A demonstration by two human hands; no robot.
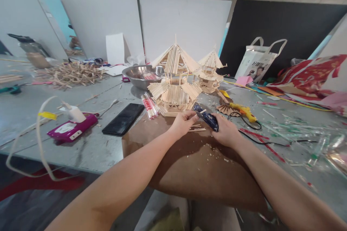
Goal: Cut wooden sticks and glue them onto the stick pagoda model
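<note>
My left hand (184, 123) is closed in a pinch on a thin pale wooden stick (204, 111). My right hand (227, 130) wraps round a dark blue utility knife (208, 118), whose front end is close to the left fingertips and the stick. Just behind the hands stands a tiered pavilion model (176, 94) built of wooden sticks. Several loose sticks (197, 129) lie under the hands on brown paper (173, 158), with small pale chips (211, 157) scattered nearby.
Left are a black phone (123, 119), a purple power strip (73, 128) with cables, and a heap of sticks (73, 74). A metal bowl (135, 76) and second pavilion model (210, 72) stand behind. Rightward lie a yellow glue gun (244, 111) and plastic scraps (295, 130).
</note>
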